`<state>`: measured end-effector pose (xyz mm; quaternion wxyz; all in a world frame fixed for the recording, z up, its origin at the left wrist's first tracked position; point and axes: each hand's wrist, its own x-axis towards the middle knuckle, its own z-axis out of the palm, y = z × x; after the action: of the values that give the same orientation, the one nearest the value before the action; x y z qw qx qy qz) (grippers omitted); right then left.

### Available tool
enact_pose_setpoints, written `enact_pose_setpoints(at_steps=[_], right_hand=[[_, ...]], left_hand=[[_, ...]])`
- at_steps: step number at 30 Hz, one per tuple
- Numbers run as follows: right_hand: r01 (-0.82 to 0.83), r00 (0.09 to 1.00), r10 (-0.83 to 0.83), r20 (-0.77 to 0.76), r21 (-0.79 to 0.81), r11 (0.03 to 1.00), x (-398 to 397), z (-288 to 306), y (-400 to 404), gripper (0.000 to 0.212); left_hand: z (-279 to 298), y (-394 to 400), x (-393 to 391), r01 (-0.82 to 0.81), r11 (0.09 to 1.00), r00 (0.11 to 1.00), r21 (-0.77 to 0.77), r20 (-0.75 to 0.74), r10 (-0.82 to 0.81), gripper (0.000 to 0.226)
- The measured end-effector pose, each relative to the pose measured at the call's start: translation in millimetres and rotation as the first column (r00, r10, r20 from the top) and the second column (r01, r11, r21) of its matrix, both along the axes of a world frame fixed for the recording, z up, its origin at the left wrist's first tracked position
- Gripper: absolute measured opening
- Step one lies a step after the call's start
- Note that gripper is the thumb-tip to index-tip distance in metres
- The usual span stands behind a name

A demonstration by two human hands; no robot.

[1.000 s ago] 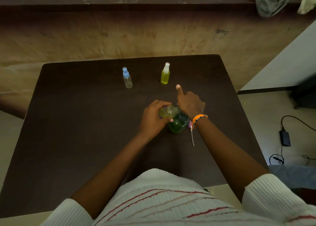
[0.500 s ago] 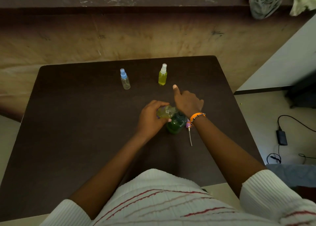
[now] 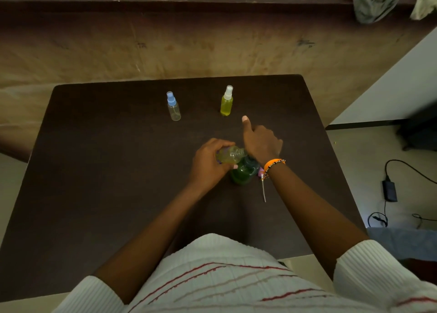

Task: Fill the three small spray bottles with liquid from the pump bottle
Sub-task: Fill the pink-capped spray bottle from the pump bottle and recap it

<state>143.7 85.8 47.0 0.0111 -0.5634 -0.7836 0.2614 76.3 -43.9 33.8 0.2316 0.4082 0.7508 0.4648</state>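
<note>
Little has changed in the last second: the left hand (image 3: 208,162) still holds the uncapped spray bottle (image 3: 230,154) tilted against the green pump bottle (image 3: 244,172), and the right hand (image 3: 261,143) still presses on top, thumb raised, its grip hidden. I judge filling continues. Beyond the pump bottle stand the yellow bottle (image 3: 226,104) and the empty blue-capped one (image 3: 173,108).

Left hand (image 3: 208,163) curled in a closed grip; right hand (image 3: 261,142) palm-down (thumb extended).
</note>
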Motion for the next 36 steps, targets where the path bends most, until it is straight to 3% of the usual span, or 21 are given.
enact_pose_setpoints(at_steps=[3, 6, 9, 15, 23, 29, 33, 36], right_hand=[[-0.026, 0.998, 0.03, 0.06, -0.061, 0.998, -0.5, 1.9, 4.3, 0.081], [0.008, 1.0, -0.006, 0.026, -0.084, 0.996, -0.4, -2.4, 3.7, 0.081], [0.081, 0.995, -0.08, -0.052, 0.012, 0.997, 0.0, -6.0, 0.0, 0.074], [0.072, 0.994, -0.064, -0.085, 0.093, 0.993, -1.5, -10.8, -3.3, 0.07], [-0.061, 0.996, 0.062, 0.056, -0.026, 0.998, 1.4, 4.7, 3.2, 0.075], [0.036, 0.994, -0.029, -0.101, 0.064, 0.997, 3.3, -8.9, -2.0, 0.069], [0.004, 0.993, 0.009, -0.118, 0.108, 0.994, 3.6, -8.9, -4.2, 0.067], [0.001, 0.996, 0.004, -0.089, 0.047, 0.999, 3.1, -8.9, -2.1, 0.07]], left_hand=[[2.1, -0.6, -0.1, 0.003, 1.0, 1.0, 0.002, 0.002, -0.003, 0.05], [2.2, -0.7, 0.0, 0.0, 1.0, 1.0, 0.007, 0.0, 0.0, 0.05], [0.2, -0.6, 0.5, 0.0, 1.0, 1.0, -0.005, -0.017, 0.0, 0.051], [-1.5, -1.4, -0.3, -0.002, 1.0, 1.0, -0.014, -0.027, 0.002, 0.051], [4.1, -1.0, 0.7, 0.008, 1.0, 0.999, 0.003, -0.032, -0.008, 0.052], [0.3, -1.6, 2.2, 0.004, 1.0, 0.999, -0.014, -0.036, -0.004, 0.051], [-0.4, -1.4, 2.3, 0.001, 1.0, 0.999, -0.018, -0.033, -0.002, 0.051], [1.0, -2.7, 2.2, 0.008, 1.0, 0.999, -0.006, -0.034, -0.008, 0.051]])
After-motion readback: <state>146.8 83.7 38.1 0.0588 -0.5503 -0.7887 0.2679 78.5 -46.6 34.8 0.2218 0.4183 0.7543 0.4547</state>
